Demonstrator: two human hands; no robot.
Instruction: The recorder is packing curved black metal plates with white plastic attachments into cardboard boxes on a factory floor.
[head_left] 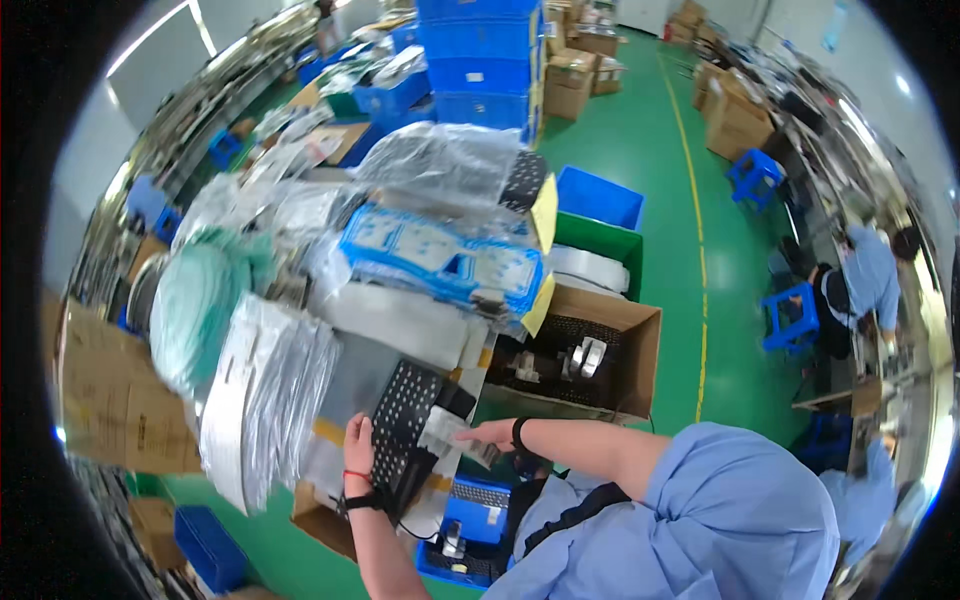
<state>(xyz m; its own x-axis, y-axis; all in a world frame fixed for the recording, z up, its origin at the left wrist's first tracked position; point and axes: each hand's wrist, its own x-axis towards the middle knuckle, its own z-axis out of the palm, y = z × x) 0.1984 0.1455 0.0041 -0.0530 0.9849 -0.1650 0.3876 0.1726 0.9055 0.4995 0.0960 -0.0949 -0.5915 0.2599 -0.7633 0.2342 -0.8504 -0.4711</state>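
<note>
Head view: left hand [357, 440] grips the near-left edge of a black perforated tray [408, 420], fingers closed on it. Right hand [492, 433], fingers loosely open, touches a small clear bag [442, 428] on the tray. The tray tilts, long axis pointing away; it risks sliding off the stacked silver bags [265, 400].

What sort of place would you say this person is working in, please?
Most likely a factory or packing floor. A green painted floor with a yellow lane line, stacked blue crates and cardboard boxes show it; the left hand holds a black perforated tray beside silver bags.
</note>
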